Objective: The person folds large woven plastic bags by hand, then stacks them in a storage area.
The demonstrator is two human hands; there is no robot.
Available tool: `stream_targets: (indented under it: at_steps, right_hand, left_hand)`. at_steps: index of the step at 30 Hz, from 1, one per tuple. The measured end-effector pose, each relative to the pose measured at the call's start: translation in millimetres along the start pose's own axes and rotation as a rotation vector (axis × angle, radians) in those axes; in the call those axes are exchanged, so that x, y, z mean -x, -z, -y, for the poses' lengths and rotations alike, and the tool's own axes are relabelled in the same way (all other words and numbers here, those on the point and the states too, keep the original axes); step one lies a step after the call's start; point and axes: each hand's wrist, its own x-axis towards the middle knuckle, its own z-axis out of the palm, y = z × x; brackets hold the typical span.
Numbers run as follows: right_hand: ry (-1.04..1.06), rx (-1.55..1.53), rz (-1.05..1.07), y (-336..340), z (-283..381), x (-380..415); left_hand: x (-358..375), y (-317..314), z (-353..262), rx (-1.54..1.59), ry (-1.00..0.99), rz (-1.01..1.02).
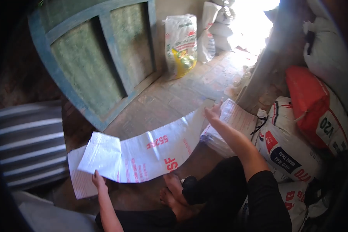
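A flat white woven sack (154, 149) with red lettering is stretched between my two hands, sagging in the middle above my bare feet. At its lower left end, my left hand (98, 179) is closed on the edge, where a plain white flap is folded over. My right hand (213, 111) grips the far right end, with the arm reaching out; its fingertips are partly blurred. Another sack with small red print (83, 189) shows beneath the left end. Beside my right forearm lies a pile of flat printed sacks (236, 120).
Filled sacks (286, 149) are piled on the right, with a red bag (307, 100) among them. A blue-green wooden door panel (100, 58) stands at upper left, near corrugated sheeting (31, 141). An upright printed sack (181, 46) stands on the brick floor (174, 94) near the bright doorway.
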Motion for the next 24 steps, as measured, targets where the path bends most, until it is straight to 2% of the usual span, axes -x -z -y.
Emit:
stream_targets:
  at_steps: [1, 3, 4, 5, 6, 8, 11, 12, 15, 18, 20, 21, 22, 24]
  right_hand:
    - [-0.051, -0.050, 0.040, -5, 0, 3]
    - [0.199, 0.104, -0.090, -23, -21, -5]
    - [0.002, -0.052, 0.297, -15, -24, -11]
    - [0.050, 0.026, 0.368, -15, -23, -6]
    - [0.080, -0.080, 0.515, -17, -31, -3]
    - [0.455, 0.077, 0.619, -17, -29, 12]
    - [0.371, 0.126, 0.907, -7, -13, 47]
    - [0.418, 0.144, 0.969, -6, -10, 55]
    - [0.595, 0.269, 1.090, -8, -4, 69]
    - [0.600, 0.304, 1.182, -19, -20, 79]
    - [0.657, 0.443, 1.245, -11, -15, 91]
    - [0.699, 0.497, 1.287, -9, -17, 95]
    - [0.742, 0.551, 1.330, -6, -18, 98]
    - [0.687, 0.616, 1.538, -7, -22, 103]
  left_hand:
    - [6, -1, -3, -0.207, -0.284, -0.023]
    - [17, -7, -15, -0.183, -0.351, -0.086]
    - [14, -7, -15, -0.122, -0.360, -0.111]
    - [18, -7, -19, -0.083, -0.364, -0.123]
    - [9, -5, -13, -0.054, -0.356, -0.136]
    - [14, -8, -18, -0.005, -0.352, -0.113]
    - [39, -18, -32, -0.240, -0.391, -0.107]
    - [46, -22, -34, -0.309, -0.390, -0.077]
    - [66, -38, -34, -0.479, -0.600, 0.089]
    - [99, -52, -40, -0.514, -0.628, 0.462]
    - [107, -60, -22, -0.440, -0.518, 0.638]
    - [111, -64, -19, -0.529, -0.439, 0.717]
    - [116, -64, -15, -0.715, -0.530, 0.827]
    - [130, -61, -4, -0.934, -0.521, 0.961]
